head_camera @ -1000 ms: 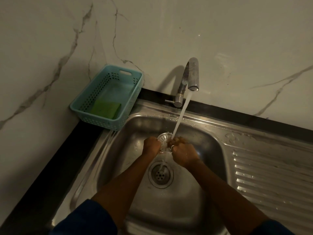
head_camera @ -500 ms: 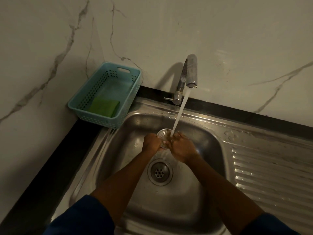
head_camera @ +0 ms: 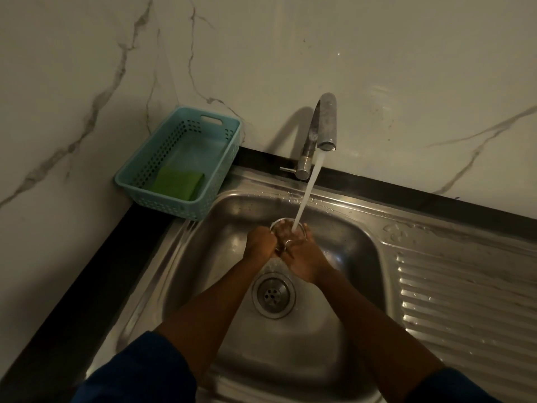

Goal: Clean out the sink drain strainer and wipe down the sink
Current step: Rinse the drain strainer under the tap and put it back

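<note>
The stainless steel sink with ribbed drainboard (head_camera: 209,257) is splashed but, by the look of it, not yet wiped. A teal perforated plastic basket (head_camera: 174,203) sits at its back left corner. The curved chrome tap (head_camera: 325,123) is running. Under the stream, the left hand (head_camera: 260,241) grips the rim of the round metal drain strainer (head_camera: 280,222). In the dim light the right hand (head_camera: 303,257) seems to curl around it. The strainer is held above the open drain hole (head_camera: 273,295). The green scouring sponge (head_camera: 178,183) lies in the basket, so rinsing is underway and wiping remains.

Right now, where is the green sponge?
In the head view, the green sponge lies in the near end of the blue basket, which sits in the wall corner left of the sink and tap.
</note>
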